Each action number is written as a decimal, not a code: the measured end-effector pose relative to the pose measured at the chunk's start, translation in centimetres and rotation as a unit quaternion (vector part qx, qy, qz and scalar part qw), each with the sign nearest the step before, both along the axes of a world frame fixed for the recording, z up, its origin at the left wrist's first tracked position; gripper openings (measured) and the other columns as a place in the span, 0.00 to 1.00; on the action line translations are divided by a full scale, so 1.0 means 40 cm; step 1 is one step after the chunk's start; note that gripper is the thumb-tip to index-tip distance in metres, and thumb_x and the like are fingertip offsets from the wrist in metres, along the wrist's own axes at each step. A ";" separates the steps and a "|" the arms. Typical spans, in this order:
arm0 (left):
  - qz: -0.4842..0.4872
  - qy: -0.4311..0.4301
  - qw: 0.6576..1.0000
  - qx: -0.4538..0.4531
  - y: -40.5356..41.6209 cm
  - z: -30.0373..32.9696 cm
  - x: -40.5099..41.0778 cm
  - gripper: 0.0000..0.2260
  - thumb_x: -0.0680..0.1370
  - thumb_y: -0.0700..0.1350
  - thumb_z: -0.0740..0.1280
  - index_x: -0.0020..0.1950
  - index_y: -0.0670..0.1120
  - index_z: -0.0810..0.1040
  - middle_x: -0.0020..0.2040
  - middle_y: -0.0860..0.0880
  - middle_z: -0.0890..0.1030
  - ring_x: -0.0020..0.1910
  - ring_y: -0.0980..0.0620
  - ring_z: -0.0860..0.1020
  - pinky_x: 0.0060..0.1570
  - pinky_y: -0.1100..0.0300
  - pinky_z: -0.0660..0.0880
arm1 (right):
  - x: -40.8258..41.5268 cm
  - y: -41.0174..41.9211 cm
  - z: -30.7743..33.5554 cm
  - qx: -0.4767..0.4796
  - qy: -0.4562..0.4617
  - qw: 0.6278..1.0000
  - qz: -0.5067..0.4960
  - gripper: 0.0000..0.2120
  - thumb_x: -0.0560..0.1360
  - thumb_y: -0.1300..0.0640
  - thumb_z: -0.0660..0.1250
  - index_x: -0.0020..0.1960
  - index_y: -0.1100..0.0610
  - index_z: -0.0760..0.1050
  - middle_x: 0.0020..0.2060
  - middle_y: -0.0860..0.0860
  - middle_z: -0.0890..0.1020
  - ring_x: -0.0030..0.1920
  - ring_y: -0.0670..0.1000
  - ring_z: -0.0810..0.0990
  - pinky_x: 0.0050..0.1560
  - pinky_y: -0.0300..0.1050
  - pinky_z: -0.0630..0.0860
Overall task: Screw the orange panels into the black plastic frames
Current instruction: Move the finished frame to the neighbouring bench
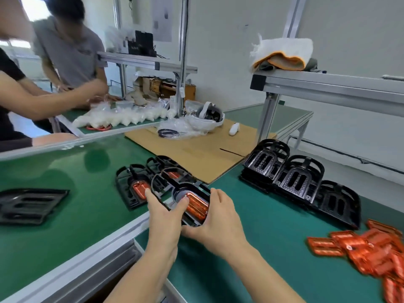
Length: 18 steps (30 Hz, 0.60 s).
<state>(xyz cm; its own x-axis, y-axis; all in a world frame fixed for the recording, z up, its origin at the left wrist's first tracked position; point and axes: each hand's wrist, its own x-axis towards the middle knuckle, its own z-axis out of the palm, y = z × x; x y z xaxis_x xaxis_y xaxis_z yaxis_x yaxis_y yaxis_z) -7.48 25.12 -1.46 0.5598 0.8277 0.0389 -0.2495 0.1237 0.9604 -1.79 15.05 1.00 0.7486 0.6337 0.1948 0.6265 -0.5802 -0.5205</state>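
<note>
Left-centre of frame: finished frames point(140, 184) with orange inserts lie on the green bench point(65, 215). Centre: left hand point(162, 217) and right hand point(218, 221) both grip one held frame point(188, 193) by its edges, left thumb pressing on the panel point(196, 205). Right: empty frames point(297, 178); lower right: loose panels point(371, 248). Frame looks light, stiff, openwork; hold by the outer rim. No screwdriver visible.

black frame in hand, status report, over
Both hands, left and right, grip one black frame. Orange panel seated inside. No screwdriver visible. Nothing blocking.
</note>
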 end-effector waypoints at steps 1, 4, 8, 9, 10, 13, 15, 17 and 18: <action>0.024 0.004 1.000 0.001 0.018 -0.002 -0.004 0.41 0.75 0.42 0.71 0.77 0.58 0.47 0.77 0.53 0.58 0.75 0.52 0.59 0.72 0.45 0.60 | -0.011 0.029 -0.002 0.006 -0.004 1.000 0.000 0.50 0.63 0.34 0.73 0.74 0.56 0.54 0.70 0.50 0.62 0.72 0.49 0.58 0.69 0.43 0.62; 0.097 0.037 0.995 0.003 0.084 -0.003 -0.018 0.37 0.78 0.41 0.67 0.78 0.55 0.47 0.77 0.50 0.59 0.73 0.51 0.62 0.71 0.46 0.62 | -0.042 0.107 -0.011 0.004 -0.009 1.000 0.018 0.53 0.65 0.32 0.70 0.77 0.58 0.51 0.73 0.51 0.60 0.74 0.51 0.56 0.73 0.46 0.60; 0.155 0.071 0.985 -0.004 0.196 -0.009 -0.049 0.33 0.79 0.41 0.64 0.78 0.54 0.49 0.77 0.49 0.58 0.71 0.48 0.64 0.66 0.42 0.68 | -0.073 0.183 -0.020 -0.005 0.035 0.995 0.091 0.48 0.71 0.36 0.69 0.78 0.59 0.49 0.76 0.52 0.56 0.76 0.53 0.51 0.74 0.48 0.57; 0.166 0.083 0.983 -0.007 0.225 -0.011 -0.061 0.32 0.80 0.41 0.63 0.78 0.53 0.50 0.77 0.49 0.58 0.72 0.47 0.64 0.66 0.42 0.68 | -0.080 0.199 -0.022 0.001 0.050 0.993 0.111 0.43 0.72 0.39 0.69 0.76 0.59 0.53 0.74 0.52 0.59 0.75 0.54 0.55 0.73 0.48 0.61; 0.175 0.097 0.980 -0.006 0.252 -0.013 -0.074 0.31 0.80 0.41 0.63 0.78 0.53 0.51 0.77 0.49 0.59 0.71 0.46 0.65 0.66 0.42 0.68 | -0.087 0.214 -0.024 0.009 0.061 0.990 0.128 0.37 0.74 0.42 0.68 0.73 0.58 0.57 0.70 0.52 0.62 0.72 0.54 0.59 0.70 0.49 0.64; 0.203 0.143 0.969 0.004 0.321 -0.014 -0.118 0.29 0.81 0.41 0.61 0.78 0.51 0.52 0.76 0.47 0.60 0.72 0.45 0.64 0.68 0.43 0.65 | -0.113 0.257 -0.035 0.014 0.077 0.982 0.174 0.20 0.78 0.51 0.66 0.65 0.58 0.64 0.62 0.51 0.68 0.64 0.52 0.66 0.65 0.50 0.69; 0.216 0.167 0.962 0.008 0.358 -0.019 -0.146 0.29 0.81 0.40 0.61 0.78 0.49 0.52 0.76 0.47 0.61 0.72 0.45 0.63 0.69 0.47 0.63 | -0.130 0.282 -0.046 0.004 0.062 0.977 0.204 0.16 0.79 0.54 0.63 0.63 0.59 0.65 0.62 0.51 0.68 0.64 0.53 0.65 0.66 0.49 0.67; 0.221 0.193 0.956 0.014 0.389 -0.028 -0.169 0.28 0.80 0.40 0.61 0.78 0.48 0.53 0.75 0.46 0.62 0.71 0.44 0.64 0.68 0.49 0.62 | -0.143 0.302 -0.060 -0.024 0.030 0.974 0.225 0.19 0.80 0.55 0.61 0.68 0.60 0.63 0.66 0.52 0.66 0.68 0.53 0.62 0.69 0.50 0.64; 0.220 0.204 0.954 0.013 0.403 -0.034 -0.177 0.29 0.80 0.40 0.61 0.78 0.47 0.53 0.75 0.46 0.63 0.71 0.44 0.64 0.67 0.50 0.62 | -0.147 0.311 -0.068 -0.041 0.011 0.972 0.230 0.20 0.81 0.55 0.60 0.70 0.60 0.61 0.68 0.52 0.65 0.69 0.54 0.61 0.69 0.51 0.63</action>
<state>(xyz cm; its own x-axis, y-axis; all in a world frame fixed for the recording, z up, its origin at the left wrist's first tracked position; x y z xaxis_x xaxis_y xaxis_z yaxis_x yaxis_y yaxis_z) -14.55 41.24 -2.82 0.1311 0.9878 -0.0846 0.1237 0.0684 0.9900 -7.67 27.51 -1.71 0.3857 0.9152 0.1169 0.8190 -0.2813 -0.5000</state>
